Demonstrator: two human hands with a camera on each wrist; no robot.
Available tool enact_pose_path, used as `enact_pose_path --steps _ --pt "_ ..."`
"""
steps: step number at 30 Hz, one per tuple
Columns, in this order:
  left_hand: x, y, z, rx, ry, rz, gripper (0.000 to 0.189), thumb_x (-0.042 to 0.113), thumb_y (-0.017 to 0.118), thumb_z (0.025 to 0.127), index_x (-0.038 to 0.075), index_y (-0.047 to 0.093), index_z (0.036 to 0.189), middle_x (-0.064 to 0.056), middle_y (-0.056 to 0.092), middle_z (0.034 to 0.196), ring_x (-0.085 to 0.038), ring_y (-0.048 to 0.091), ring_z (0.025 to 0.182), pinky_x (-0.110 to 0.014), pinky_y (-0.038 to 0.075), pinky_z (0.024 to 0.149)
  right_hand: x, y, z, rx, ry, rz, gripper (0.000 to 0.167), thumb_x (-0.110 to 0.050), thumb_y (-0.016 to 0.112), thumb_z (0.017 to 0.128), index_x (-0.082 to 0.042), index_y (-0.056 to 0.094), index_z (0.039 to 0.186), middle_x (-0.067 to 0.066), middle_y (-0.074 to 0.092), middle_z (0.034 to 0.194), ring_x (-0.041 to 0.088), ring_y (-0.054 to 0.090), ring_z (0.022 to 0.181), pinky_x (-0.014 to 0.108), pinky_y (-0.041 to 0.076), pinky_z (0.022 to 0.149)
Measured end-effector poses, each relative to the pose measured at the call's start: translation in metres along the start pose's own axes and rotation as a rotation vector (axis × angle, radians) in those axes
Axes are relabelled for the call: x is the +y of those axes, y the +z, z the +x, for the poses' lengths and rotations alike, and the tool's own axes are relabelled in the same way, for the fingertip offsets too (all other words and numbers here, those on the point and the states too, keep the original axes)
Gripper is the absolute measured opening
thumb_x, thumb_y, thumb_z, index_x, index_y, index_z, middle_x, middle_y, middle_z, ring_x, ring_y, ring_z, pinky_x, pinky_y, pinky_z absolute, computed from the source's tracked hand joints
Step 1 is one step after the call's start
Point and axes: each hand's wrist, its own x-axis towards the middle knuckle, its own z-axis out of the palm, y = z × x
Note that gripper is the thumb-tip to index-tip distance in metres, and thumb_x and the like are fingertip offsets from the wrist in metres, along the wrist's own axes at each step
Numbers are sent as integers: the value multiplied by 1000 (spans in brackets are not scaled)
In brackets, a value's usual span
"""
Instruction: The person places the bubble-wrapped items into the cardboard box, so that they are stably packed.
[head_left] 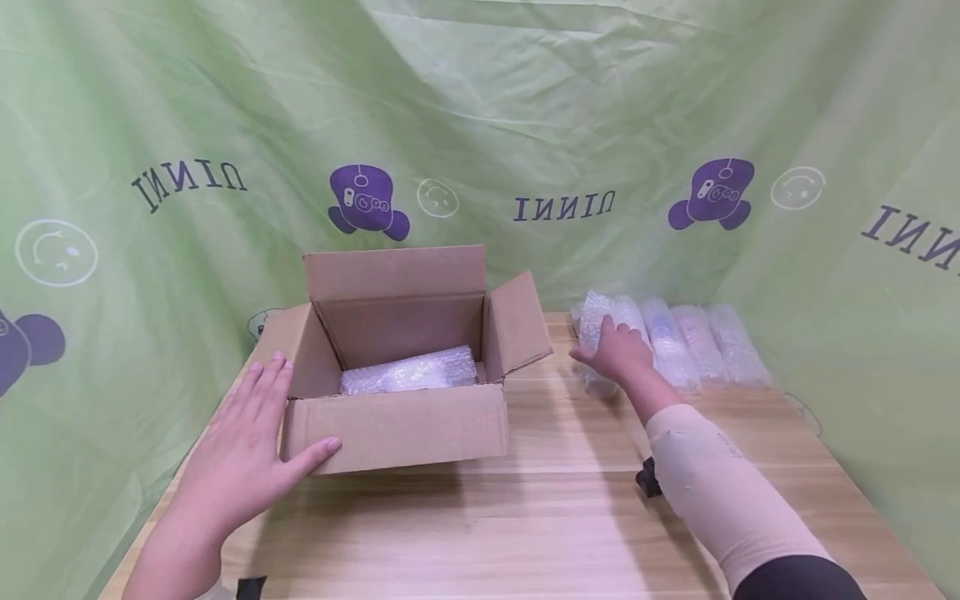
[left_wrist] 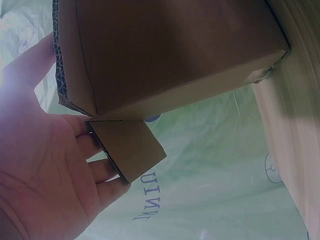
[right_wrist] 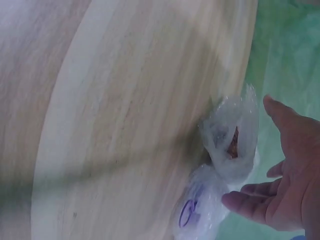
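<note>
An open cardboard box stands on the table with its flaps spread. A bubble-wrapped bundle lies inside it. My left hand rests with straight fingers against the left flap, its thumb over the front flap. To the right, my right hand reaches over the leftmost of several bubble-wrapped bundles. In the right wrist view its thumb and fingers are spread apart, close to a wrapped bundle whose end shows something brown inside.
More bubble-wrapped bundles lie side by side at the table's back right. A green printed cloth hangs right behind and along the sides of the wooden table. Dark straps show near both wrists.
</note>
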Motion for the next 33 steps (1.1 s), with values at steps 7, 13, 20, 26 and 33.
enact_pose_path --steps 7,13,20,26,33 --pt "0 0 0 -1 -1 -2 109 68 60 84 5 10 158 -15 13 164 -36 7 152 -39 -1 125 -8 5 2 -2 52 -42 106 -56 69 83 9 19 150 39 43 135 56 40 123 63 47 93" --pt "-1 1 -1 9 1 0 109 67 61 84 5 11 158 -15 14 164 -36 8 152 -39 -1 125 -10 8 3 11 45 -60 78 -41 74 83 10 42 132 37 50 123 53 46 116 61 50 88" --pt "0 1 -2 10 2 -2 108 67 61 84 5 11 158 -14 13 165 -35 8 152 -38 -1 125 -7 6 5 -1 16 -59 63 -27 69 85 11 45 128 38 49 124 54 47 116 62 47 93" --pt "-1 1 -1 8 -3 -4 109 67 61 84 6 10 158 -14 12 165 -35 7 152 -39 -1 125 -6 2 5 -29 2 -38 71 -32 67 86 8 41 139 40 42 133 57 45 118 65 44 96" --pt "-1 1 -1 7 -4 -11 109 67 61 84 6 10 158 -13 13 165 -35 7 152 -39 -1 125 -7 5 6 -22 23 -22 76 -43 64 90 7 39 141 40 43 134 58 46 120 66 44 96"
